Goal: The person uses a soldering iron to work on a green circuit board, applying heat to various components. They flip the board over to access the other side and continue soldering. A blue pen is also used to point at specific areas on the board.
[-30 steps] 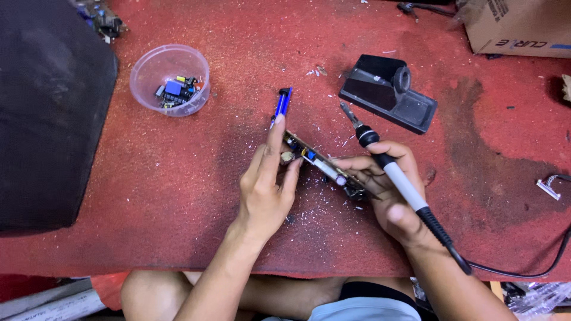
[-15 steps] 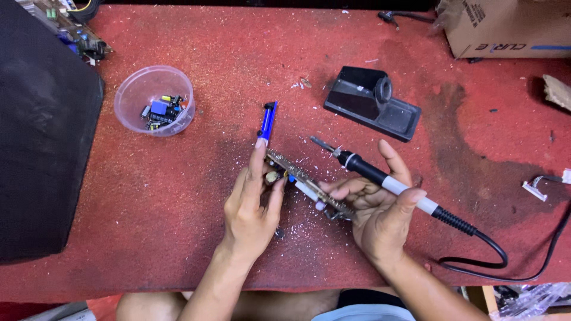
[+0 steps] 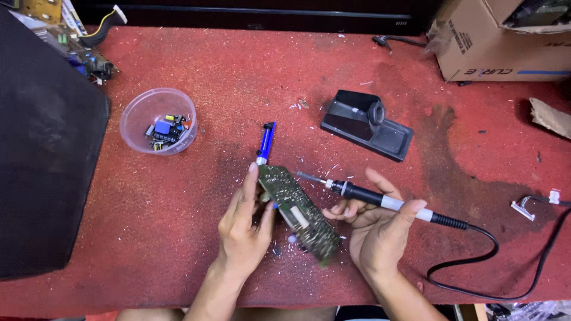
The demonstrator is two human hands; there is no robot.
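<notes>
A green circuit board [image 3: 299,211] is tilted up on edge over the red table, solder side towards me. My left hand [image 3: 244,229] grips its left end, and a blue desoldering pump [image 3: 265,142] sticks out beyond those fingers. My right hand [image 3: 377,229] supports the board's right side with its fingertips and holds a black and white soldering iron [image 3: 380,201] across the palm. The iron's metal tip [image 3: 309,177] points left, just above the board's upper edge.
A clear plastic bowl [image 3: 134,117] with several small electronic parts sits at upper left. A black iron stand [image 3: 366,125] lies beyond the hands. The iron's cable [image 3: 488,279] loops right. A large black object [image 3: 41,154] fills the left; a cardboard box [image 3: 499,47] sits at upper right.
The board has been turned up from nearly flat so its green underside faces me. The soldering iron has swung from pointing away to pointing left. The view has shifted.
</notes>
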